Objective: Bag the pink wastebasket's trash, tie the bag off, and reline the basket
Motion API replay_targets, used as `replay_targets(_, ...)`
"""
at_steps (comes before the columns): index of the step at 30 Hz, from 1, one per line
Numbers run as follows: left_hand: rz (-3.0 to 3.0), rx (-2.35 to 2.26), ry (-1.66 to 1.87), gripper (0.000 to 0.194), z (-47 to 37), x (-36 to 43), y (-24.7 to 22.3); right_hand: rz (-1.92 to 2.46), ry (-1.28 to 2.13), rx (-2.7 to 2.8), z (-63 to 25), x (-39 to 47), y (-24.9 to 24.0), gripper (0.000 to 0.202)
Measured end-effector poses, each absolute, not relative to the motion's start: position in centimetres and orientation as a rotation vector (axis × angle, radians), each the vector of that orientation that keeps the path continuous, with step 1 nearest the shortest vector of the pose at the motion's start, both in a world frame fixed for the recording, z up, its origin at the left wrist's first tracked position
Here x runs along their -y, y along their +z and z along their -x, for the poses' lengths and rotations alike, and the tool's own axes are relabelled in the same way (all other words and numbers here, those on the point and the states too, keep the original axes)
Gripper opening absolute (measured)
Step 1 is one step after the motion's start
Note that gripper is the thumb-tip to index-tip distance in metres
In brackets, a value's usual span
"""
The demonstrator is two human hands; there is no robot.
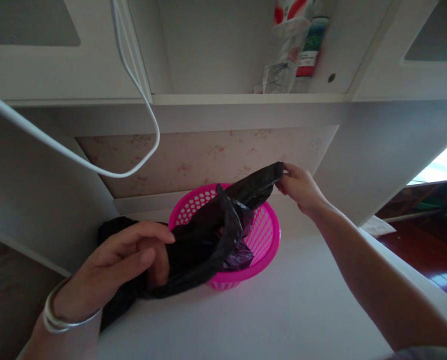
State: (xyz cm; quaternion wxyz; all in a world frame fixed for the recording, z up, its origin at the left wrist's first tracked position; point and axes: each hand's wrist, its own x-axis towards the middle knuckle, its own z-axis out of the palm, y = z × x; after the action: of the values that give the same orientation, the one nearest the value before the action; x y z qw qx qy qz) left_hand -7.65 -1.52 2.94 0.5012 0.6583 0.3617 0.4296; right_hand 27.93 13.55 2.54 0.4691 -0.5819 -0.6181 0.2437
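A black plastic bag [204,240] stretches between my two hands, partly inside a bright pink perforated basket [272,240]. My right hand [298,187] pinches the bag's edge above the basket's right side. At the left, my left hand [133,255] has its fingers curled at the bag's opening, with some fingertips against or inside the black plastic; a silver bangle circles that wrist. More black plastic lies behind and below my left hand. The basket stands upright on a white surface, its far rim near the back wall.
A white cable [148,160] hangs in a loop at the upper left. Above the basket, an open white shelf [246,99] holds clear plastic cups [283,60] and a green and red container [312,47]. White panels flank both sides.
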Motion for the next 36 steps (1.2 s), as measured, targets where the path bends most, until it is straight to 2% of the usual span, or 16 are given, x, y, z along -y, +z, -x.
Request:
replay_targets(2,-1.781,-1.017,0.866,0.017,7.4,1.7,3.0,1.237,0.723,1.499,-27.4,-11.8,2.6,0.008)
replay_targets(4,-2.035,-1.172,0.73,0.016,6.7,1.9,3.0,1.02,0.898,1.611,-26.4,-9.6,2.7,0.016)
replay_targets(7,-2.362,-1.194,0.574,0.022,5.5,2.7,2.7,0.826,1.011,2.085,-24.7,-6.5,3.1,0.031)
replay_targets(10,-2.485,-1.072,0.509,0.024,4.8,3.7,2.0,0.707,0.935,2.525,-23.5,-4.4,3.2,0.04)
replay_targets(15,-2.461,-1.167,0.586,0.013,4.7,4.6,0.7,0.39,0.765,2.66,-23.9,-3.1,2.2,0.029)
replay_targets(18,-2.41,-1.226,0.592,0.013,5.0,4.5,0.1,0.506,0.658,2.583,-25.5,-2.6,1.8,0.03)
replay_targets(22,-2.327,-1.368,0.578,0.015,5.9,4.5,-1.8,0.804,0.417,2.597,-28.5,-1.8,1.0,0.041)
replay_targets(28,-2.103,-1.759,0.517,0.023,7.2,3.5,-6.6,1.254,0.09,2.524,-31.6,-2.4,-4.3,0.023)
replay_targets(30,-1.994,-1.804,0.61,0.026,7.4,2.8,-7.9,1.424,0.17,2.385,-32.1,-3.2,-6.4,0.023)
replay_targets(32,-1.844,-1.767,0.726,0.03,7.6,2.1,-8.6,1.521,0.406,2.23,-32.4,-4.0,-7.7,0.028)
replay_targets(36,-1.446,-1.701,1.054,0.034,8.5,1.3,-8.5,1.44,0.833,1.671,-32.0,-4.2,-7.5,0.043)
